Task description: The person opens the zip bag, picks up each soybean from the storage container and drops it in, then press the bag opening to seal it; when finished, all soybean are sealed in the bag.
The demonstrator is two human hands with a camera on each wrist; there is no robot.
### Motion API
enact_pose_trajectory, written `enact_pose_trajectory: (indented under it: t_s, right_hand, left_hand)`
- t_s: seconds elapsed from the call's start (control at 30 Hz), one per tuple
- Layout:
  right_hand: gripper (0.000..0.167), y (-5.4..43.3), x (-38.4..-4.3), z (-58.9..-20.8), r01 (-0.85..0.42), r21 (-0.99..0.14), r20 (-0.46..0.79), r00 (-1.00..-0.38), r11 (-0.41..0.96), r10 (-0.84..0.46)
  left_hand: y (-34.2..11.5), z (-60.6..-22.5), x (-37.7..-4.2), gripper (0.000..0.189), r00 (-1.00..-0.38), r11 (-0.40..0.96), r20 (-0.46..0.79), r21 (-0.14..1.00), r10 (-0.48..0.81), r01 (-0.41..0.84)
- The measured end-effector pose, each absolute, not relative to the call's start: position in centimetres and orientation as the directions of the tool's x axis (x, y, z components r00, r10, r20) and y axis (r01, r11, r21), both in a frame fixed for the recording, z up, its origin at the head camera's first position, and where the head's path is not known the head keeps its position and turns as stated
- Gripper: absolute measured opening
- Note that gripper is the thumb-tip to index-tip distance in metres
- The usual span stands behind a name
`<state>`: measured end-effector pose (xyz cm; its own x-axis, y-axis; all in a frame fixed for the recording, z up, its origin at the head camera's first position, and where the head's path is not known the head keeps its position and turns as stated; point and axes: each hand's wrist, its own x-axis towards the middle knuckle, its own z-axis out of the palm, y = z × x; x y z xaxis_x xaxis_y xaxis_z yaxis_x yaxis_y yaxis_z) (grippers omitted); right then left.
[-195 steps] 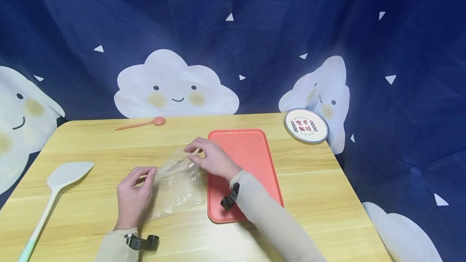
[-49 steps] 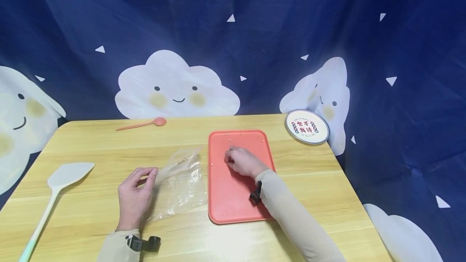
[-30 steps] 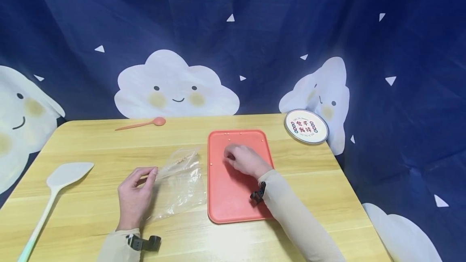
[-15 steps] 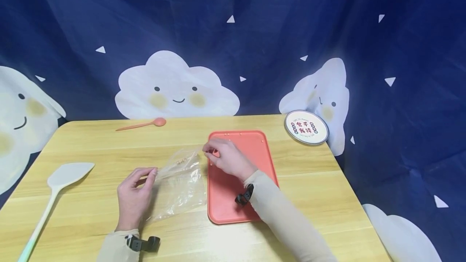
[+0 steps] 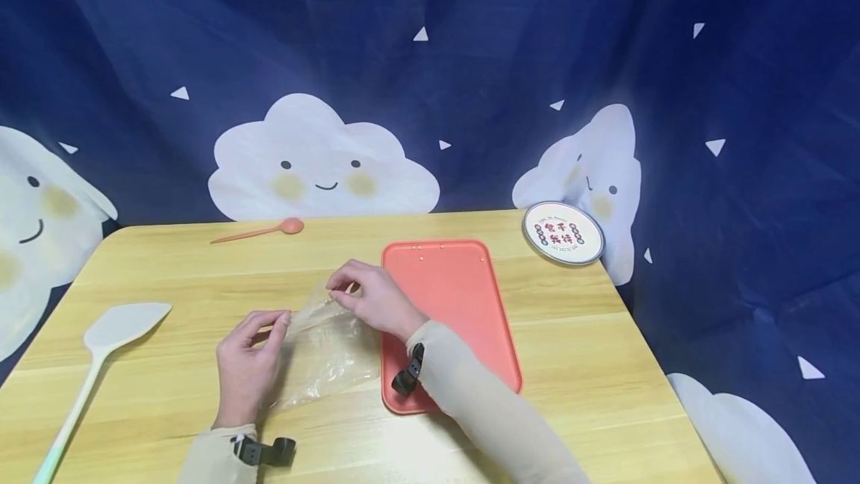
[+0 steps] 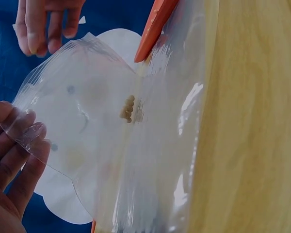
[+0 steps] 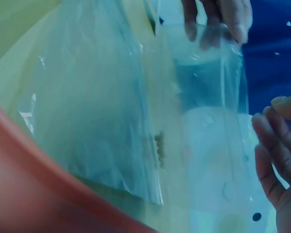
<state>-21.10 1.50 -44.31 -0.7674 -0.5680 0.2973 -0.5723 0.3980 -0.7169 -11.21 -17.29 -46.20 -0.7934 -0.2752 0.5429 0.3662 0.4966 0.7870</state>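
Observation:
My left hand (image 5: 247, 364) pinches the edge of a clear plastic zip bag (image 5: 336, 353), holding it tilted over the table. Inside, several pale round soybeans (image 6: 129, 108) lie in a short row in a fold. My right hand (image 5: 379, 297) is above the bag's mouth, thumb and fingertips together. Between those fingertips is a small yellowish soybean (image 6: 34, 51), mostly hidden. Beside the bag lies a red tray (image 5: 463, 297), partly under my right forearm. Several more soybeans (image 5: 421, 258) are scattered near its far end.
A white spatula (image 5: 124, 326) with a green handle end lies at the left. Towards the back edge are an orange spoon (image 5: 291, 226) and, at the back right, a white plate (image 5: 563, 246) with red lettering. A blue cloud-patterned curtain (image 5: 470, 81) hangs behind.
From low over the tray, my right hand has moved left to above the bag's mouth. My left hand keeps its pinch on the bag and has hardly moved.

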Motion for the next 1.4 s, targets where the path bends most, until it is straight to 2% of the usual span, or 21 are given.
enact_pose_trajectory:
  t_s: [0.27,0.53,0.77,0.83,1.03,1.23,1.4]
  right_hand:
    - [0.011,0.9,-21.1,-44.8,-0.551,-0.694,0.222,-0.776,0.462,-0.591]
    - [0.015,2.5,-21.1,-44.2,-0.523,-0.736,0.216,-0.784,0.431,-0.582]
    - [0.013,5.5,-21.7,-43.9,-0.521,-0.712,0.212,-0.798,0.471,-0.564]
    - [0.013,6.3,-22.0,-44.0,-0.536,-0.668,0.202,-0.798,0.517,-0.568]
    - [0.013,8.0,-22.6,-45.3,-0.608,-0.425,0.127,-0.773,0.670,-0.621]
    - [0.012,8.1,-22.7,-46.7,-0.653,-0.216,0.055,-0.750,0.726,-0.659]
    - [0.007,7.5,-22.8,-47.4,-0.648,-0.137,0.024,-0.759,0.750,-0.651]
  left_hand:
    - [-18.6,-48.9,-12.2,0.007,-0.807,0.494,0.526,0.795,-0.268,0.353]
    - [-17.9,-47.7,-11.7,0.009,-0.804,0.503,0.530,0.790,-0.271,0.351]
    - [-17.3,-46.4,-11.3,0.008,-0.801,0.492,0.536,0.791,-0.268,0.365]
    - [-17.7,-47.1,-11.6,0.009,-0.803,0.493,0.531,0.793,-0.272,0.358]
    - [-18.5,-48.7,-12.3,0.009,-0.810,0.493,0.517,0.800,-0.276,0.342]
    - [-18.4,-48.8,-12.3,0.007,-0.819,0.490,0.509,0.803,-0.266,0.340]
    - [-18.4,-48.8,-12.3,0.006,-0.820,0.499,0.512,0.797,-0.257,0.341]
